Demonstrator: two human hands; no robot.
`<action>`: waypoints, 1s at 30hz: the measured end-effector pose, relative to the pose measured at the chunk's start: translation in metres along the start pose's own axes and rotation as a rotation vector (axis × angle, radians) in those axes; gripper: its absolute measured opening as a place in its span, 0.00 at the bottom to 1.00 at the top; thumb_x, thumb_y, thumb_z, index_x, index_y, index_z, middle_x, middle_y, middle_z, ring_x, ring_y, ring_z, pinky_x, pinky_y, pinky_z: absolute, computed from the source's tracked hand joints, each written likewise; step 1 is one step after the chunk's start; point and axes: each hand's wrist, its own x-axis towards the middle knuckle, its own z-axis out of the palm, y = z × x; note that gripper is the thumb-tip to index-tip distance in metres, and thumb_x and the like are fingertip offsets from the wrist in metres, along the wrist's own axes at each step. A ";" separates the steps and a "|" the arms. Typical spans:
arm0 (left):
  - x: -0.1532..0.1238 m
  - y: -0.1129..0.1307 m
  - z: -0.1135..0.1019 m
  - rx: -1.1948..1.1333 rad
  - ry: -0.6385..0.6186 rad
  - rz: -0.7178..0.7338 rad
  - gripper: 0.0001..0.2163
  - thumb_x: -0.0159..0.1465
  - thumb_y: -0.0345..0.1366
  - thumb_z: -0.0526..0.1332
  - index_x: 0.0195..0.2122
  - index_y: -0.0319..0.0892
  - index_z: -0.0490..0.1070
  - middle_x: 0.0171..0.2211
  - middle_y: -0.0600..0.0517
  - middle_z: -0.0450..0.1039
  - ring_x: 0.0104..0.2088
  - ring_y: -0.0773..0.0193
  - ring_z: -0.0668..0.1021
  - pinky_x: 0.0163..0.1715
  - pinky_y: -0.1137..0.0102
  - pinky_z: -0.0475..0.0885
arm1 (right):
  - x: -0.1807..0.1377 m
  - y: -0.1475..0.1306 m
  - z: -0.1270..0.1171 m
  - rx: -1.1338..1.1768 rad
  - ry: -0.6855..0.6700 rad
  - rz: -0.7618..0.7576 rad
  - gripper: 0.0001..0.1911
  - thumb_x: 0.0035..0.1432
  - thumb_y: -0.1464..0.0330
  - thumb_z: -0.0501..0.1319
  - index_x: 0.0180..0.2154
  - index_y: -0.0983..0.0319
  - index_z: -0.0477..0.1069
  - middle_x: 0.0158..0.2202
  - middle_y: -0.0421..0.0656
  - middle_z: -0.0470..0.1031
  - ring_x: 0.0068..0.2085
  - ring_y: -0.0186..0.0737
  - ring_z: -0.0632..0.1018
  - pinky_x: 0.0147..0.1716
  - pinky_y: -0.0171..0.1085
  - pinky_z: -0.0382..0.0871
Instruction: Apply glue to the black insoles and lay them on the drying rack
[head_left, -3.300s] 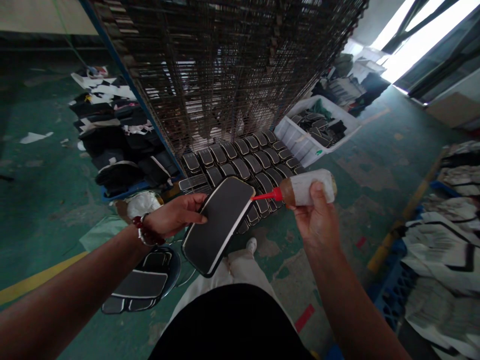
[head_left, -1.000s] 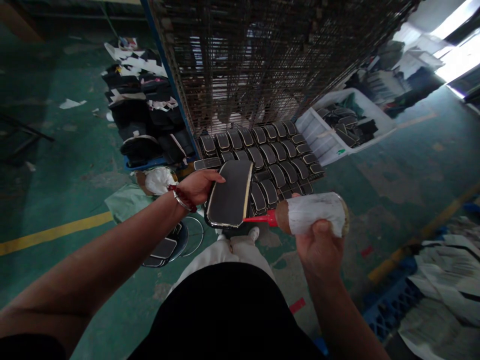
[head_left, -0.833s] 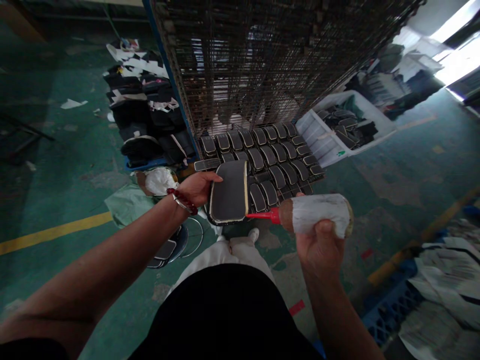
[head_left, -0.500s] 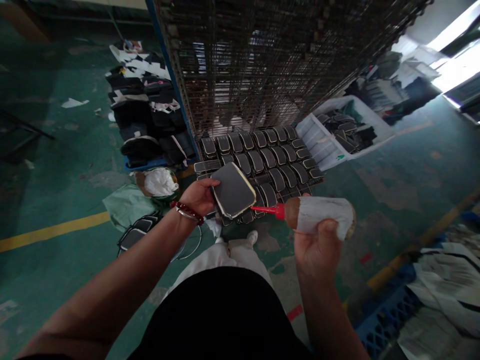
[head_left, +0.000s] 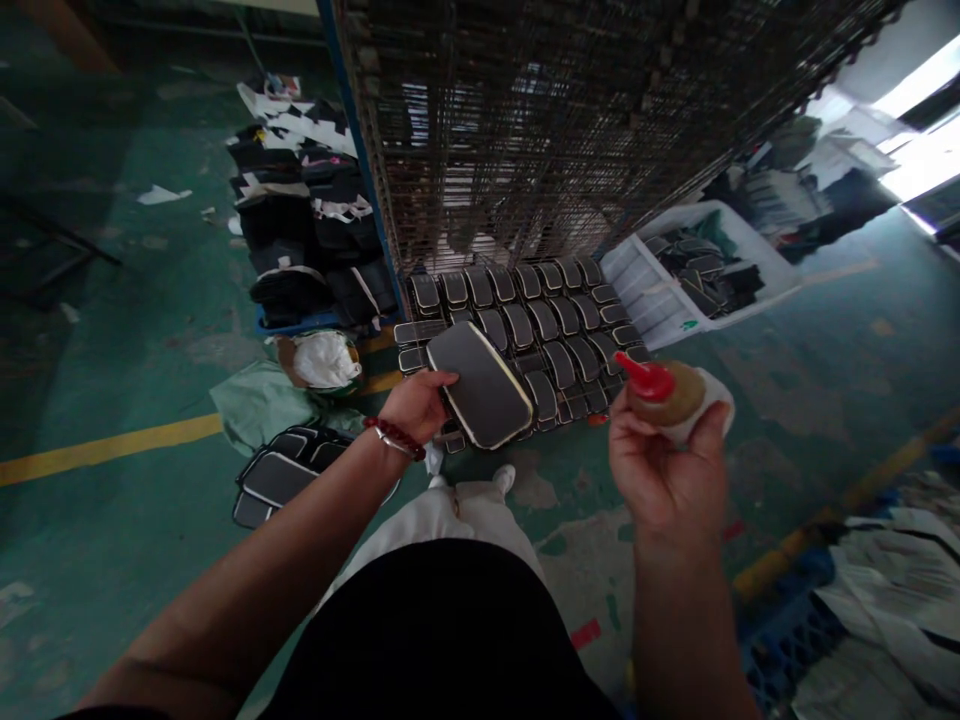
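Note:
My left hand [head_left: 417,404] pinches the left edge of a dark grey panel [head_left: 481,385] with rounded corners and a pale yellowish rim. In my right hand [head_left: 664,470] is a squeeze bottle [head_left: 671,396] with a red nozzle and a whitish wrap; its tip points up and left, apart from the panel. Below the panel, rows of smaller curved dark pieces [head_left: 559,362] with pale edges lie on a wire mesh shelf. Part of those rows is hidden by the panel.
A tall wire rack [head_left: 525,130] rises ahead. Right of it stands a white bin [head_left: 652,295] holding dark pieces. Stacked black pieces [head_left: 277,225] stand at left, near an open sack [head_left: 326,362] and more panels [head_left: 277,475]. A blue crate [head_left: 787,630] is at lower right.
The bottle has moved right, away from the panel's edge, and its nozzle has swung upward toward me. The panel has shifted slightly right and now shows more of its length.

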 end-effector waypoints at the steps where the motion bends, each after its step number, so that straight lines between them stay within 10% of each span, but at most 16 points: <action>1: -0.001 -0.002 -0.001 0.035 -0.026 0.018 0.19 0.55 0.18 0.61 0.47 0.37 0.74 0.30 0.50 0.83 0.27 0.60 0.84 0.33 0.66 0.83 | 0.004 -0.003 0.002 -0.051 -0.009 -0.064 0.26 0.49 0.56 0.80 0.45 0.58 0.76 0.42 0.38 0.81 0.40 0.35 0.80 0.23 0.27 0.73; 13: -0.021 -0.018 0.015 0.316 -0.364 -0.029 0.15 0.47 0.20 0.64 0.37 0.36 0.78 0.31 0.45 0.83 0.34 0.53 0.85 0.34 0.67 0.79 | 0.038 0.036 0.005 -0.512 -0.150 -0.380 0.25 0.48 0.61 0.79 0.45 0.58 0.75 0.42 0.39 0.79 0.42 0.38 0.81 0.46 0.40 0.79; 30: 0.009 -0.001 0.007 0.367 -0.411 -0.069 0.16 0.46 0.24 0.68 0.39 0.37 0.79 0.31 0.48 0.84 0.31 0.57 0.84 0.34 0.66 0.78 | 0.053 0.028 -0.022 -0.528 -0.293 -0.311 0.25 0.48 0.60 0.79 0.47 0.56 0.77 0.43 0.44 0.83 0.46 0.48 0.83 0.53 0.51 0.78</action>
